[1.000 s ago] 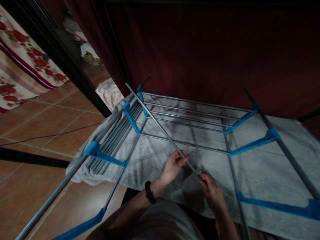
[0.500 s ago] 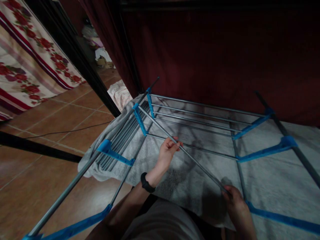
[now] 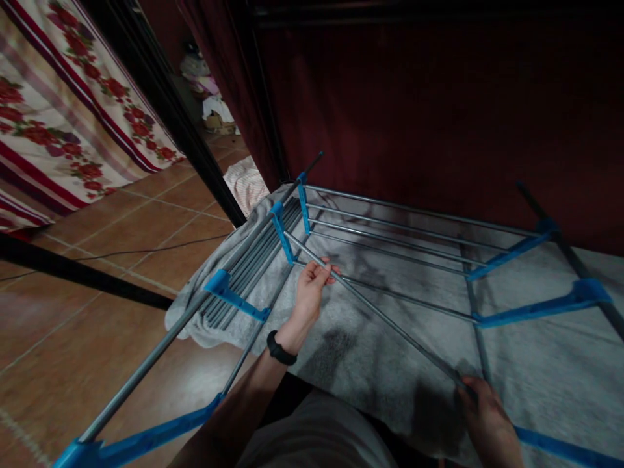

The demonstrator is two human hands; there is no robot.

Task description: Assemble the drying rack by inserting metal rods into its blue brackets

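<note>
A slim grey metal rod (image 3: 390, 321) runs at a slant across the frame of a drying rack. My left hand (image 3: 312, 286), with a black band on its wrist, pinches the rod nearer its far end. That end lies against a blue plastic bracket (image 3: 281, 233) on the rack's left side; whether it is seated there I cannot tell. Closed around the near end is my right hand (image 3: 487, 413), low on the right. Several crossbars (image 3: 390, 234) join the left brackets to the right blue bracket (image 3: 509, 252) at the back.
Several loose rods (image 3: 244, 276) lie bundled at the left on a grey blanket (image 3: 550, 364). Dark red cloth (image 3: 429, 123) hangs behind the rack. Black posts (image 3: 195, 136) stand beside a tiled floor (image 3: 121, 364), crossed by a thin cable (image 3: 146, 250). A flowered curtain (image 3: 73, 117) hangs at far left.
My left hand has slid along the rod toward its far end. My right hand has moved right and down with the near end. The view has shifted slightly.
</note>
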